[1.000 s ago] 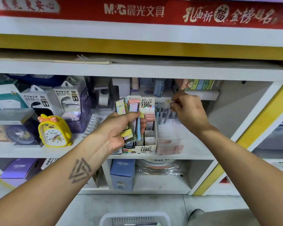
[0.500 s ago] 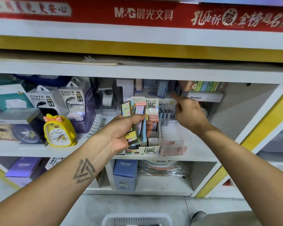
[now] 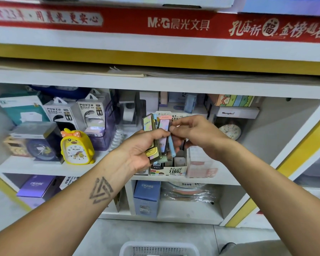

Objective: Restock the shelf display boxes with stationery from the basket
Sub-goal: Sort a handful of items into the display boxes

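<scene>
My left hand grips a bundle of slim pastel stationery packs upright in front of the middle shelf. My right hand has come against the bundle and pinches the top of one pink-purple pack between thumb and forefinger. Behind and below the hands stands a cardboard display box marked 0.7 HB 100, with a pale pink box beside it on the right. The white basket shows only its rim at the bottom edge of the head view.
On the shelf to the left stand a yellow duck alarm clock, two power bank boxes and a dark boxed clock. A round clock sits at the right rear. Purple and blue Cruhre boxes fill the shelf below.
My right hand came back from the rear of the shelf to the bundle in my left hand and pinched one pack. The left hand stayed roughly in place.
</scene>
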